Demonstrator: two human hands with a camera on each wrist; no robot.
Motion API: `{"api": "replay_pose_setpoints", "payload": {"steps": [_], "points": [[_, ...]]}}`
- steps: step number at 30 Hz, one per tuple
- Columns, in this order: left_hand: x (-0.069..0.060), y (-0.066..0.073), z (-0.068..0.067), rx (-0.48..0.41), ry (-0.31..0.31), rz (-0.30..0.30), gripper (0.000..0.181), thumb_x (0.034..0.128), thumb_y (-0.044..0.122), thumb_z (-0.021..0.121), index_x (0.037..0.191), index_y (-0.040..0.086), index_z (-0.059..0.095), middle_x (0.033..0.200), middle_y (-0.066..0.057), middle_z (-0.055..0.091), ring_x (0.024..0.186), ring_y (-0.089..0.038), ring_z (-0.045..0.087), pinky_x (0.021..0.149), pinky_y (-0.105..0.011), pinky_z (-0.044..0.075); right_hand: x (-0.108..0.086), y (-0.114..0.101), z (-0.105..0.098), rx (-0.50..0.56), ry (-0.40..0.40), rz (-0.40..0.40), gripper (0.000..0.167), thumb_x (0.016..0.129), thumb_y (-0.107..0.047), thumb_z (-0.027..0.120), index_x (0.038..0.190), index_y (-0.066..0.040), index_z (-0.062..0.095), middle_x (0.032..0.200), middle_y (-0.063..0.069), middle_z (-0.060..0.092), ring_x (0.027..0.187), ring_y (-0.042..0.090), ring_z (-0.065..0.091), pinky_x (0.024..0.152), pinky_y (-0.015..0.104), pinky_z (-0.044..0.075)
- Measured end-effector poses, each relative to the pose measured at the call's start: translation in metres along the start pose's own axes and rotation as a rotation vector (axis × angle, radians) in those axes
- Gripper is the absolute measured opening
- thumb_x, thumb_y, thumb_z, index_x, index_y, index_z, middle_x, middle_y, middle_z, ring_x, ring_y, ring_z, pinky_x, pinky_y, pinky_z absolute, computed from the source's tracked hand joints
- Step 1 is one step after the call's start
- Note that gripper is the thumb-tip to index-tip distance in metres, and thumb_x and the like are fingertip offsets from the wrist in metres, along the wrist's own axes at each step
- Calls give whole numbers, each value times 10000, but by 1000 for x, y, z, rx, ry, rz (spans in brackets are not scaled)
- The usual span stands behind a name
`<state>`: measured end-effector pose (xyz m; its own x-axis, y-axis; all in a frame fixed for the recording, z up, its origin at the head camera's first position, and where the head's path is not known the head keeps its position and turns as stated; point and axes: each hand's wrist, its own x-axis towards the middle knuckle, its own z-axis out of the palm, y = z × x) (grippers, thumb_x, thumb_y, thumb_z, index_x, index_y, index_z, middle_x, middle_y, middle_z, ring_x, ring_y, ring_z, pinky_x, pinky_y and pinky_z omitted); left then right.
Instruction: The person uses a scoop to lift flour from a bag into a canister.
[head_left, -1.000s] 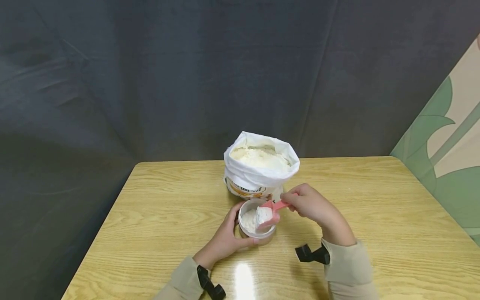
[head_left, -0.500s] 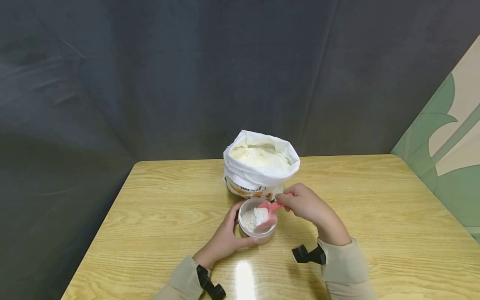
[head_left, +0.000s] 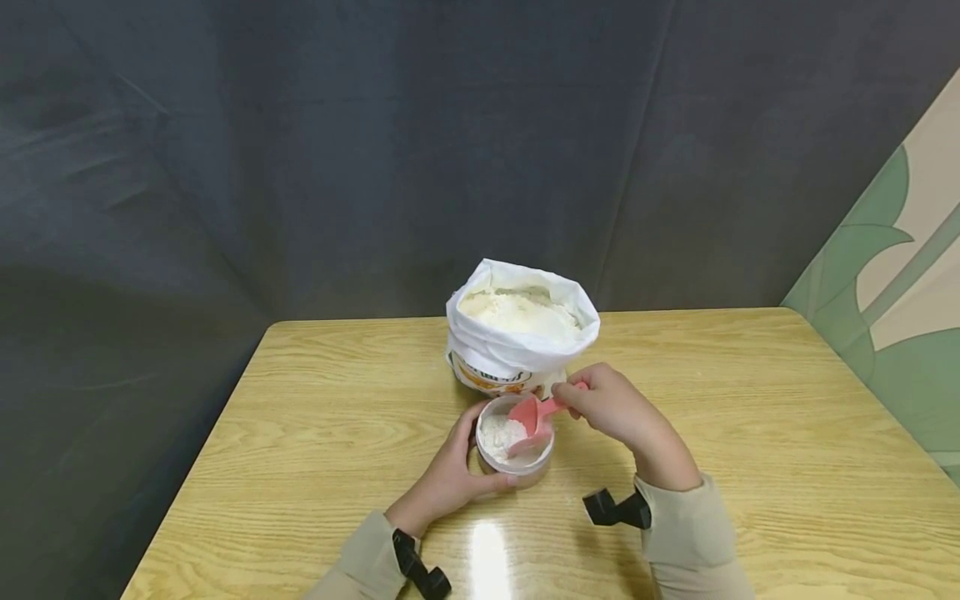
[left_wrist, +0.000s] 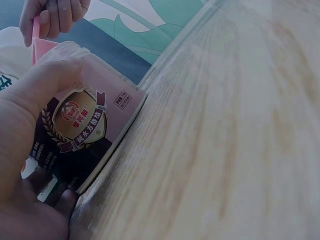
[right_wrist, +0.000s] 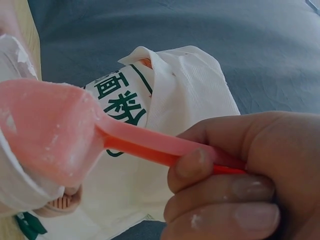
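My left hand (head_left: 447, 475) curls round a round clear-walled tub (head_left: 486, 460) with white powder in it; its dark printed label (left_wrist: 75, 120) shows in the left wrist view. My right hand (head_left: 618, 412) grips the handle of a pink scoop (head_left: 535, 421), thumb and fingers wrapped round it. The scoop's bowl (right_wrist: 50, 130) is tipped over the tub's mouth, with only traces of powder on it. Right behind the tub stands an upright white bag (head_left: 510, 352), its top rolled open, filled with pale powder.
A light wooden table (head_left: 337, 417) carries everything. Dark cloth (head_left: 450, 150) hangs behind and to the left of it. At the right is a panel (head_left: 915, 375) with green leaf shapes. Black straps sit on both sleeves.
The right hand has shifted slightly left and tilted the scoop; the white powder heaped in it has dropped into the tub. The left hand holds its place on the tub.
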<state>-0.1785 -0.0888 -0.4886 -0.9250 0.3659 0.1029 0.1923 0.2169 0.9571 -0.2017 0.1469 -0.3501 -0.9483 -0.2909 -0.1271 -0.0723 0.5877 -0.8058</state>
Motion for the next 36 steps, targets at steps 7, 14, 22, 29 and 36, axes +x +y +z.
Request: {"api": "replay_pose_setpoints", "payload": {"steps": [7,14,22,29,36], "points": [[0,1,0,-2,-2,-9,1025,740,226,926,1554,253,303,1584,16,334,1444,-175,344,1195,-436,283,-1,0,0,13,-24,-19,320,900,-132,561,591,-51,535,522,-58,358,495,114,316,474,237,274],[1,2,0,-2,-7,-19,1023,744,243,926,1556,273,303,1582,40,339,1444,-166,339,1192,-443,290,-4,-3,0,-11,8,-31,355,897,-152,608,568,-124,478,526,-59,348,507,129,317,495,267,292],[1,1,0,-15,-8,-23,1014,752,232,922,1555,278,303,1587,42,331,1455,-172,324,1198,-442,268,-10,-9,-4,-67,79,-7,377,911,-173,613,565,-142,466,528,-60,333,516,134,313,511,288,307],[0,1,0,-15,-3,-15,1033,740,211,927,1560,265,301,1588,34,334,1452,-172,328,1199,-438,270,-12,-11,-6,-64,126,-4,366,888,-136,582,562,-129,416,529,-43,317,509,134,286,490,268,266],[-1,0,0,6,3,-4,1029,734,204,928,1556,239,310,1577,31,348,1437,-163,348,1187,-422,290,-14,-11,-6,-83,152,-6,366,886,-135,582,567,-120,404,533,-36,310,514,147,294,495,272,267]]}}
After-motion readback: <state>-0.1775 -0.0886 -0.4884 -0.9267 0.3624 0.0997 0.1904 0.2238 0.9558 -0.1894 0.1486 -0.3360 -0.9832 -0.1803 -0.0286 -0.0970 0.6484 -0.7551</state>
